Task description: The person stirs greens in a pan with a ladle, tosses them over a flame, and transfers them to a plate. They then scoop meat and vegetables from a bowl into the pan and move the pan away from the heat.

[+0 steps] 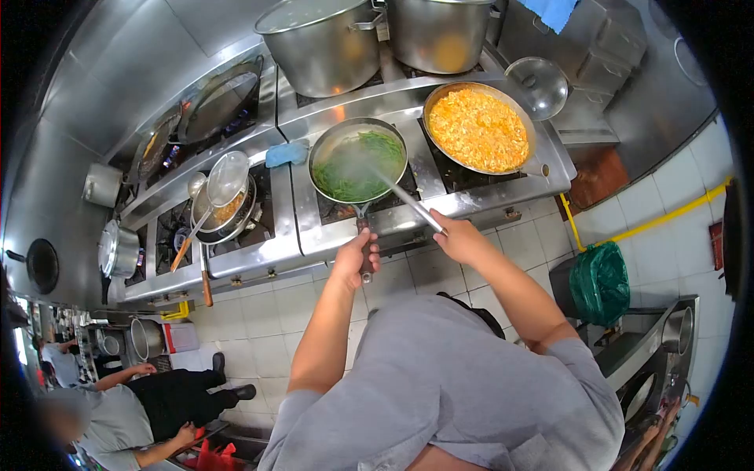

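Note:
My left hand is wrapped round the handle of a frying pan on the stove. Inside the pan lie thin green vegetables, partly veiled by steam. Closed in my right hand is a long metal-handled utensil. It reaches down into the greens, and steam hides its head, so its kind does not show. To the right of this pan, a wide pan of orange-yellow chopped food sits on another burner.
Two large stockpots stand behind. A blue cloth lies on the steel divider. Left are a strainer over a pot and a pressure cooker. A lined bin stands right; another person is at lower left.

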The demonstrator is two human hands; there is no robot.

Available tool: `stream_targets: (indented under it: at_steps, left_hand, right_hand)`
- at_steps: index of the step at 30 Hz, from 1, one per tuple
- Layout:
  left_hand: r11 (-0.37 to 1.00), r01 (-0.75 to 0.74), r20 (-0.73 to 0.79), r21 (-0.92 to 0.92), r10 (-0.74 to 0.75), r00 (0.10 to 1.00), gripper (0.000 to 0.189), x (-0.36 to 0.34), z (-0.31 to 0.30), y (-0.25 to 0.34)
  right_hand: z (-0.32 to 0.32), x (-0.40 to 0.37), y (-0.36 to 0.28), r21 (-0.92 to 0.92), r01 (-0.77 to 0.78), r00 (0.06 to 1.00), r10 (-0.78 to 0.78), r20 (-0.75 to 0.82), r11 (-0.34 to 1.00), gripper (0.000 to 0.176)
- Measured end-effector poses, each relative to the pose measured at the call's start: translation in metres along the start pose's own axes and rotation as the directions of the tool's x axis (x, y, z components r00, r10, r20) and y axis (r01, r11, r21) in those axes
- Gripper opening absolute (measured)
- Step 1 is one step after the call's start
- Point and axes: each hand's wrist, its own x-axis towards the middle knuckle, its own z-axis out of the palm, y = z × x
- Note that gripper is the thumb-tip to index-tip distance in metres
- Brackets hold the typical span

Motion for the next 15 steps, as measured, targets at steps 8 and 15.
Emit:
stream_targets:
  at_steps: [8,15]
  left_hand:
    - [0.950,-0.125,-0.006,-0.286,0.128,0.992,0.020,0.121,-0.133,-0.108]
    - [0.855,-0.101,-0.351,0.509,0.313,0.882,0.025,0.209,-0.150,-0.136]
  right_hand:
    - [-0.026,-0.057,-0.031,0.497,-0.251,0.960,0.278,0.021,0.830,0.062]
    - [-0.052,-0.091,-0.054,0.613,-0.296,0.928,0.372,0.004,0.732,0.065]
